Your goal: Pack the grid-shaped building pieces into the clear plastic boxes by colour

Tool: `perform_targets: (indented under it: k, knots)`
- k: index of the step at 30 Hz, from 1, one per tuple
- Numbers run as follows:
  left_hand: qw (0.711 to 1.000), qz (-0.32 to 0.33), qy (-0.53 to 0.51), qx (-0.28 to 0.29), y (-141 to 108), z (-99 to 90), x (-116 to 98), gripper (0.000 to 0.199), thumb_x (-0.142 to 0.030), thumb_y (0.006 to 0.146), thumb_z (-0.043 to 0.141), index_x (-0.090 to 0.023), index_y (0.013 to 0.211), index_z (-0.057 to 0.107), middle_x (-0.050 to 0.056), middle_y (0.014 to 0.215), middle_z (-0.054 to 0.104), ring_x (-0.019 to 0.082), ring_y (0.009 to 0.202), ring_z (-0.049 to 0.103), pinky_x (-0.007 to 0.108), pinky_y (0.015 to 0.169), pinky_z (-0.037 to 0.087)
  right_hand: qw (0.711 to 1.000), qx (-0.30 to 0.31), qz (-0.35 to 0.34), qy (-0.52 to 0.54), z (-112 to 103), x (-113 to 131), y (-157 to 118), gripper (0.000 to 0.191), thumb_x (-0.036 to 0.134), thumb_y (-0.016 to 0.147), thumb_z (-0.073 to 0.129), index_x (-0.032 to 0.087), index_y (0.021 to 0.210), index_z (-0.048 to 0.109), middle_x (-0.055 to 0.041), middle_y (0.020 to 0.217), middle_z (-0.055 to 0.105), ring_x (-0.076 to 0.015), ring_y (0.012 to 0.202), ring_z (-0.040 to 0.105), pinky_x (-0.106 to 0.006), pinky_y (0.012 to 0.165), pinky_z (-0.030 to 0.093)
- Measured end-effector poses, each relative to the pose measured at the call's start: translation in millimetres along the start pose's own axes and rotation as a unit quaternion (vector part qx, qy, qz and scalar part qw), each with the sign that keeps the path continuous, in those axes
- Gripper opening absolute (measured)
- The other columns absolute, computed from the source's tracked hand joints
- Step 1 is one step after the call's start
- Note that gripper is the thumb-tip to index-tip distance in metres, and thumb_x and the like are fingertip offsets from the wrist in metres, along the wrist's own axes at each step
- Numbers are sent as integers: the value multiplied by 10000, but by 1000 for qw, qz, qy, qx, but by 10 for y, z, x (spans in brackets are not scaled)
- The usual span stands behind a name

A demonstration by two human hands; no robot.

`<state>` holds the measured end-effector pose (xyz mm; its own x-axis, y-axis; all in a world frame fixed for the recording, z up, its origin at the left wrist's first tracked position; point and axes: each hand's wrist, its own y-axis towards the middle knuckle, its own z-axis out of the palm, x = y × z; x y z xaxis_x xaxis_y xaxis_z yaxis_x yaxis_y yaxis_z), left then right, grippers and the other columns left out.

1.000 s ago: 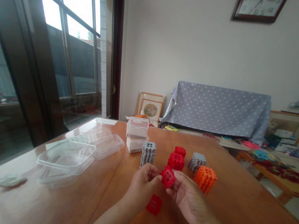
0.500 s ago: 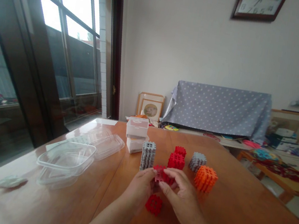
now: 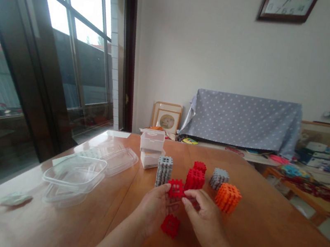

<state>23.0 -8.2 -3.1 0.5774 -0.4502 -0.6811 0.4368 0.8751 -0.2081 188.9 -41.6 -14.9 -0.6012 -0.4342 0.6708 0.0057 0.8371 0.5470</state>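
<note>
Between my two hands a red notched plastic building tile (image 3: 176, 188) is held up above the table. My left hand (image 3: 155, 205) grips its left edge with thumb and fingers. The fingertips of my right hand (image 3: 203, 211) pinch it at the right edge. Below the hands lies a red tile piece (image 3: 170, 226) on the table. Just beyond stand a red stack of tiles (image 3: 195, 179) and a smaller red stack (image 3: 200, 167). A tall grey stack (image 3: 164, 171) is behind my left hand. To the right are an orange stack (image 3: 228, 198) and a short grey stack (image 3: 219, 179).
Clear plastic containers (image 3: 74, 171) and a lid (image 3: 119, 163) lie on the left of the wooden table (image 3: 266, 235). Two small white boxes (image 3: 152, 141) are stacked at the back. A crumpled pale packet (image 3: 15, 199) rests near the left edge.
The held tile now faces me more fully and shows more clearly. My right hand's fingers have shifted to its right edge. The stacks stay in place.
</note>
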Motion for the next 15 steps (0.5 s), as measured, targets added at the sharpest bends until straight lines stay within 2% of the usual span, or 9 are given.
perform_targets:
  k: [11,15]
  knots:
    - [1000,-4,6,18,-17,20,-7,286,-356,949,517,-150,1106,638,120,1107,722,227,976,676,333,865,475,1000,-7,-23,-7,-11,34,5,134,343,956,570,263,995,669,-36,957,690,-216,894,651,-329,779,512]
    - [999,-8,22,32,-20,14,-9,353,-451,953,513,-156,1101,638,117,1098,719,233,986,670,328,847,468,999,-14,-34,-2,-48,59,31,147,338,969,545,265,971,673,-37,950,683,-216,897,644,-336,790,507]
